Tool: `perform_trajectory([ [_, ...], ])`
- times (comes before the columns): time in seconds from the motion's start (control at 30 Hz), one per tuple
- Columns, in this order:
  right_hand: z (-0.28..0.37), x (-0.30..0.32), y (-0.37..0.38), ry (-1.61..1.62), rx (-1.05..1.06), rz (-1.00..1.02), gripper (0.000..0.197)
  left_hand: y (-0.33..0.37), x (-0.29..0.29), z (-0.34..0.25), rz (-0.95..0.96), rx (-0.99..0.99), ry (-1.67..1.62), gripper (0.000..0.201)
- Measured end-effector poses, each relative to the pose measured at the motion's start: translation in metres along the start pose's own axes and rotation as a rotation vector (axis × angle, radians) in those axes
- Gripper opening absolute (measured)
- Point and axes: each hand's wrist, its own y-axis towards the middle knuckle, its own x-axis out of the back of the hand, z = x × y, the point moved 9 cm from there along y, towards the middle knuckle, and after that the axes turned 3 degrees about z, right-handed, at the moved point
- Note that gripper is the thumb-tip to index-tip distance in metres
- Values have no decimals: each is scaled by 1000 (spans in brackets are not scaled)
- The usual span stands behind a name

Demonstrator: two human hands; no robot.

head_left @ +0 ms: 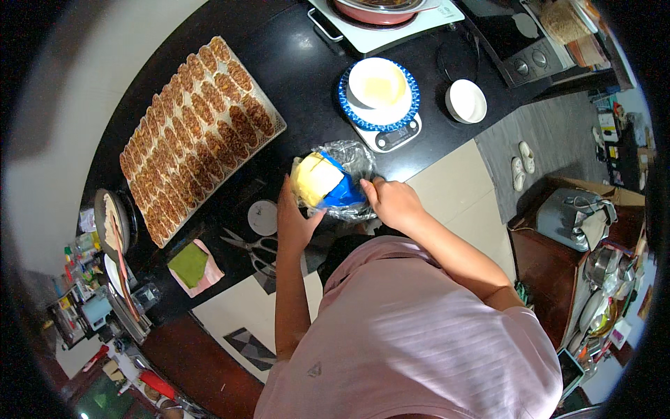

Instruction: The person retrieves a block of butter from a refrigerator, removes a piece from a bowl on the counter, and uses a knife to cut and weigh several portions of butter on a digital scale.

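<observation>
A pale yellow block that looks like butter (317, 179) lies in crumpled clear plastic wrap (356, 155), with a blue wrapper (343, 193) folded back along its right side. My left hand (296, 215) curves around the block's left and lower sides, thumb toward the blue wrapper, and grips it through the plastic. On the right edge of the wrap, my right hand (394, 204) is closed; what its fingers hold is hidden. Just beyond stands a white bowl (377, 82) with pale yellow contents, on a blue-rimmed plate (344, 105) over a digital kitchen scale (398, 135).
A large tray of brown nut-topped pieces (202, 133) fills the counter's left. Scissors (251, 244), a white round lid (262, 218) and a green-and-pink pad (195, 267) lie nearer. A small white bowl (466, 102) sits right of the scale; a white cooktop (391, 35) is behind.
</observation>
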Motion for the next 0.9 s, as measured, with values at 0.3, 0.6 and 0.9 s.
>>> perform_trajectory([
  [0.3,9,-12,14,-131,38,-16,57,6,9,-3,-53,-16,-41,94],
  [0.6,5,-25,31,-165,51,30,62,10,11,1,-78,-35,-82,94],
  [0.9,7,-28,42,-222,-47,154,65,12,12,0,-92,-78,-153,90],
])
